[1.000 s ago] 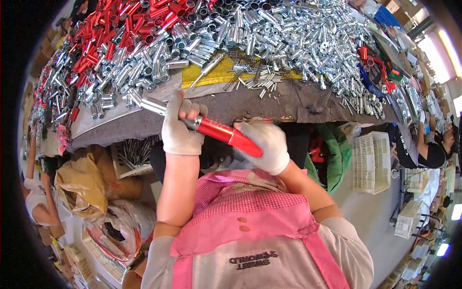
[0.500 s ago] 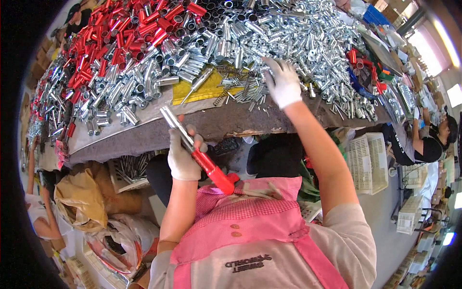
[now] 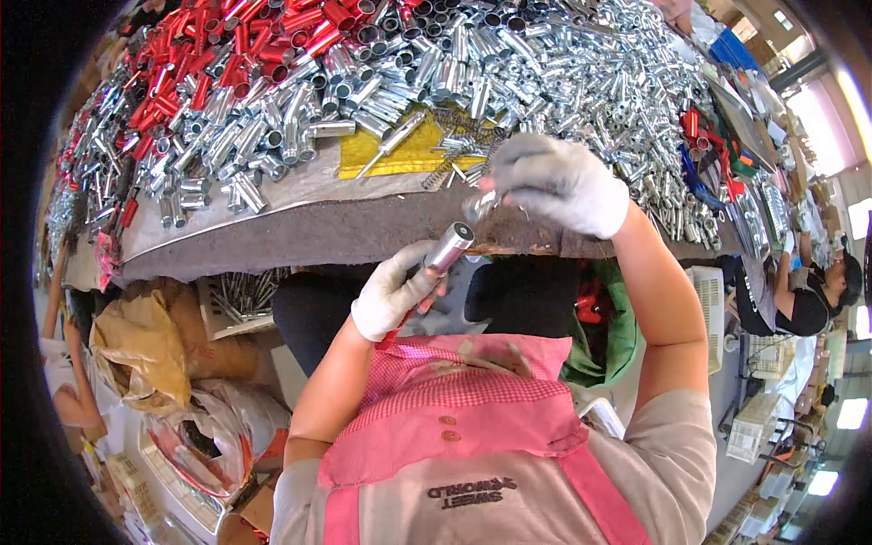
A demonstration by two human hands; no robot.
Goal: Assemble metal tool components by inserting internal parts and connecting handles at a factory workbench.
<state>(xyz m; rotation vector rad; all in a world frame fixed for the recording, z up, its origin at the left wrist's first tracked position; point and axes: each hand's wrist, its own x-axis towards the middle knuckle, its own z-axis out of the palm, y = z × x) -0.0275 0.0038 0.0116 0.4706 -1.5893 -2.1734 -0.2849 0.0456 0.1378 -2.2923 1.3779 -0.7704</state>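
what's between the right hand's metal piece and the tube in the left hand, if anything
Nothing visible: the right hand holds the blurred metal piece by the upper end of the tube in the left hand; whether they touch is unclear.

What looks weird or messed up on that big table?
The brown cover looks ragged along its front edge, below the right hand in the picture, where a lighter strip shows; it seems worn. The red tubes and silver tubes lie loosely heaped, which looks messy, but I can't see obvious damage.
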